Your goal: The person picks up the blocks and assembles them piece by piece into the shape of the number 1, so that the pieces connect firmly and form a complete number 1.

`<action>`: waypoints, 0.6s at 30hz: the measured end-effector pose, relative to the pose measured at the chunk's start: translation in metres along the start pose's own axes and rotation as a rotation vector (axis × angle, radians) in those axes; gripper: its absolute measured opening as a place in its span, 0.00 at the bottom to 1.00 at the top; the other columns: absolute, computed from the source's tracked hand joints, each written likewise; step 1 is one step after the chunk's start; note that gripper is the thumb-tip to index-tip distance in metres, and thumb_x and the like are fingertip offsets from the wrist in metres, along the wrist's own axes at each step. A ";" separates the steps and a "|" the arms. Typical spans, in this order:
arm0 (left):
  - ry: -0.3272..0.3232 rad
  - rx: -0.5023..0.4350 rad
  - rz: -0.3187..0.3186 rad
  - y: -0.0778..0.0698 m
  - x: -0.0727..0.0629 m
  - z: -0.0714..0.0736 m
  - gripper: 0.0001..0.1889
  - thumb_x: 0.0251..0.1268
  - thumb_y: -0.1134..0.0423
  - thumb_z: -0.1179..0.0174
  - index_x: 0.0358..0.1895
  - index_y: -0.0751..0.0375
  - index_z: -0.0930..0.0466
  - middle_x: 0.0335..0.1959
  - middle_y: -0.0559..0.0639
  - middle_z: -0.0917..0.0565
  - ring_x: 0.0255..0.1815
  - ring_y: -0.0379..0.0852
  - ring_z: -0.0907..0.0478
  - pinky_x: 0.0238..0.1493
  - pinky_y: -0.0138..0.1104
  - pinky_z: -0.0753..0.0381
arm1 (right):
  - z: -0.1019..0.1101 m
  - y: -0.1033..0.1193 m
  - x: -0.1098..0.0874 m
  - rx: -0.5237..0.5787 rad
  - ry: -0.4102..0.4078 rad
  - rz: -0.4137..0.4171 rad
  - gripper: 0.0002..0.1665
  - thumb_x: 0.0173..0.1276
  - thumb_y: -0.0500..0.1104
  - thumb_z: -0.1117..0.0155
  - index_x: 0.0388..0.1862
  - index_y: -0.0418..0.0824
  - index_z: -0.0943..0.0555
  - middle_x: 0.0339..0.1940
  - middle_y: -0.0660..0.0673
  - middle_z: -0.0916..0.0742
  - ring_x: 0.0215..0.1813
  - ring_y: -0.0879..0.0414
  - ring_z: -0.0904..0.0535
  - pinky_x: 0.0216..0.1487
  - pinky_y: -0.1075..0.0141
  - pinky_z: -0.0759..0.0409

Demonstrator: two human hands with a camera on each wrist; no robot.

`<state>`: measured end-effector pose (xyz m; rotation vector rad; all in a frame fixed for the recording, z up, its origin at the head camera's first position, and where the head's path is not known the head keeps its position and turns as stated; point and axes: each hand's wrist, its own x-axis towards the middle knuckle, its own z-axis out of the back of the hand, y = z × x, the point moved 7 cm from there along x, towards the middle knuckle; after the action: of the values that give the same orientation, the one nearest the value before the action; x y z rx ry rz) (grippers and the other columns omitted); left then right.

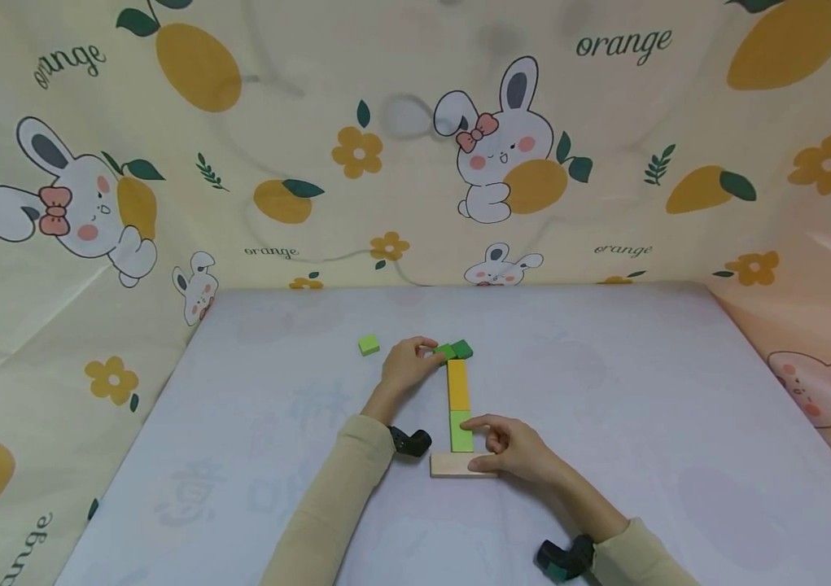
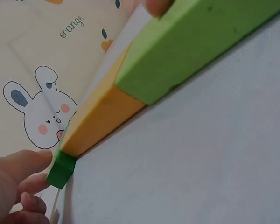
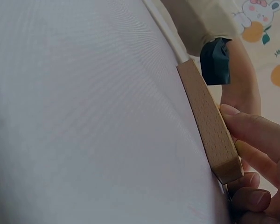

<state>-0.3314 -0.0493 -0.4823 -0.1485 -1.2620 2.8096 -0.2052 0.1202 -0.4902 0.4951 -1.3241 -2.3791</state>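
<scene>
My left hand (image 1: 408, 364) pinches a small green block (image 1: 446, 352) at the far end of a flat row of blocks. Touching it on the right is a darker green block (image 1: 462, 349). The row runs toward me through a yellow block (image 1: 457, 385) and a light green block (image 1: 461, 439). Across its near end lies a plain wooden block (image 1: 450, 465), its grain clear in the right wrist view. My right hand (image 1: 521, 452) has its thumb on this wooden block and its index fingertip on the light green block.
A loose light green block (image 1: 369, 345) lies on the white table (image 1: 642, 391), left of my left hand. Behind the table hangs a printed cloth (image 1: 415, 49) with rabbits and oranges. Black wrist cameras (image 1: 412, 443) sit on both wrists.
</scene>
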 end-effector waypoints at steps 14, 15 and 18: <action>-0.043 -0.088 -0.060 0.009 -0.006 0.010 0.15 0.61 0.56 0.36 0.48 0.59 0.16 0.20 0.44 0.34 0.23 0.40 0.39 0.27 0.29 0.41 | 0.000 0.000 0.000 -0.002 -0.001 -0.019 0.31 0.54 0.46 0.24 0.57 0.40 0.21 0.21 0.51 0.33 0.25 0.67 0.38 0.31 0.73 0.38; -0.046 -0.086 -0.063 0.011 -0.007 0.011 0.15 0.61 0.57 0.36 0.48 0.59 0.16 0.20 0.43 0.34 0.23 0.40 0.39 0.27 0.29 0.40 | 0.000 0.000 0.000 -0.003 -0.001 -0.018 0.31 0.54 0.46 0.24 0.57 0.40 0.21 0.21 0.51 0.33 0.25 0.67 0.38 0.31 0.73 0.38; -0.048 -0.098 -0.050 0.015 -0.010 0.014 0.14 0.62 0.57 0.37 0.48 0.59 0.16 0.20 0.43 0.34 0.23 0.40 0.39 0.27 0.29 0.40 | -0.001 -0.001 0.000 0.000 0.000 -0.015 0.31 0.54 0.46 0.24 0.57 0.40 0.21 0.21 0.51 0.33 0.25 0.67 0.38 0.30 0.73 0.38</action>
<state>-0.3234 -0.0703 -0.4833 -0.0531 -1.3940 2.7262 -0.2054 0.1199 -0.4911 0.5066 -1.3243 -2.3912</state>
